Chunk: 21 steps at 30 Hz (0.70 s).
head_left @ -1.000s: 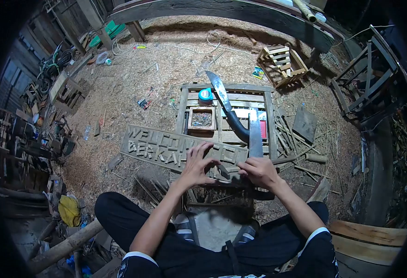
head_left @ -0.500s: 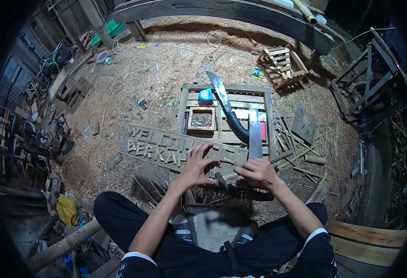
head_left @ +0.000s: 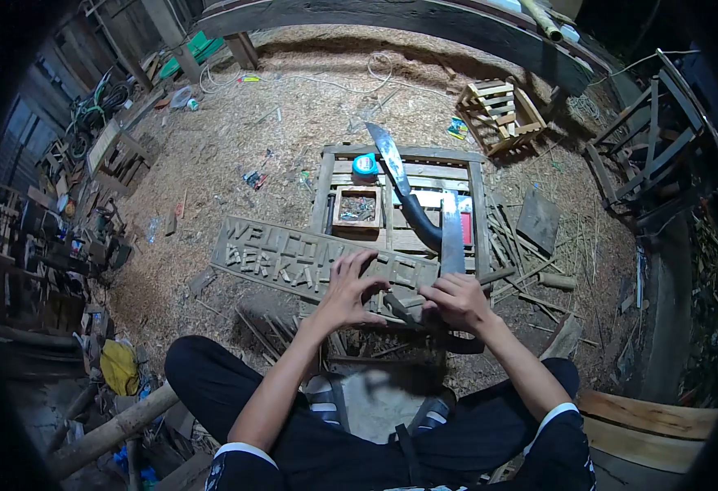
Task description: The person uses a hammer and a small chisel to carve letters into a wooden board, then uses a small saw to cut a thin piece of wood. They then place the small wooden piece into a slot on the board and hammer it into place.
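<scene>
My left hand [head_left: 347, 290] rests over the lower edge of a wooden sign board [head_left: 249, 277], its fingers spread and curved. Raised letters on the board read "WELCOM" and "BERKA", with the rest partly covered by the hand. My right hand [head_left: 459, 301] is closed around what looks like a hammer [head_left: 397, 308], whose dark head points toward my left palm. Beyond the right hand a broad saw-like blade [head_left: 451, 233] lies on a slatted wooden table [head_left: 475, 182]. A machete [head_left: 388, 151] with a black handle lies beside it.
On the slatted table are a blue tape measure [head_left: 365, 167] and a small wooden box [head_left: 357, 208] of metal bits. Wood strips [head_left: 510, 237] lie to the right. A slatted crate [head_left: 502, 119] stands farther back on the shavings, and a heavy beam [head_left: 408, 37] crosses the far side.
The hammer head has tilted and shifted slightly up and right between the hands. The left hand stays nearly in place; the right hand has moved a little.
</scene>
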Each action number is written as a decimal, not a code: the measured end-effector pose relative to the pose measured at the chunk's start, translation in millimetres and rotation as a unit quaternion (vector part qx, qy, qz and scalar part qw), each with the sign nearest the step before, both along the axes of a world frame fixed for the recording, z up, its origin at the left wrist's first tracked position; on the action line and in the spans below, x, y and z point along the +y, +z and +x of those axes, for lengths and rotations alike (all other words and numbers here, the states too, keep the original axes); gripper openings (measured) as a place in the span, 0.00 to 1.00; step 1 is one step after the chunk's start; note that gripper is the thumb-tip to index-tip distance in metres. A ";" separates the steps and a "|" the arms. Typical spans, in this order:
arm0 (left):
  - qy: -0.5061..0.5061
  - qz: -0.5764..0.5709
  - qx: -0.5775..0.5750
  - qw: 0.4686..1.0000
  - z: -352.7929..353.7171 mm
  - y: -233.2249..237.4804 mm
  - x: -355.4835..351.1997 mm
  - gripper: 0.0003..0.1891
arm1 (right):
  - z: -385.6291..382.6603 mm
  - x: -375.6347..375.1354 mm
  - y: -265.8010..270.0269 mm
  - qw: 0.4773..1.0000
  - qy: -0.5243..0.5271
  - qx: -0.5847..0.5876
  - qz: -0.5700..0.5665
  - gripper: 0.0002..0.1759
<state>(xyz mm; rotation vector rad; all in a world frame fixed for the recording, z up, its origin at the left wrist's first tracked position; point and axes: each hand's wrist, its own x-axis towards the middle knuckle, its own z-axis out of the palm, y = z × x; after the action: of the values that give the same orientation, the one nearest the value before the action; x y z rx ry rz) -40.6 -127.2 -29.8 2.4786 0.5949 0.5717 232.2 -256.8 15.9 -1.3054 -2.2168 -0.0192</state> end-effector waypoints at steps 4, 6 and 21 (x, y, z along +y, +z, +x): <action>0.002 -0.009 0.022 1.000 0.8 2.4 -0.6 0.38 | 3.0 3.5 -8.5 0.997 -0.052 -0.029 -0.046 0.15; 0.000 -0.008 0.026 1.000 -0.3 1.6 1.7 0.39 | 4.7 6.0 -6.3 0.998 -0.045 0.004 -0.050 0.14; 0.005 -0.020 0.008 1.000 1.0 1.0 -1.4 0.42 | -0.4 1.8 -7.7 0.998 -0.037 -0.001 -0.054 0.14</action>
<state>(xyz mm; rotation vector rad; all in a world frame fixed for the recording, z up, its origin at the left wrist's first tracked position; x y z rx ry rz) -39.6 -128.6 -28.8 2.4458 0.6181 0.5399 231.7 -255.0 8.2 -1.4457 -2.1957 0.0716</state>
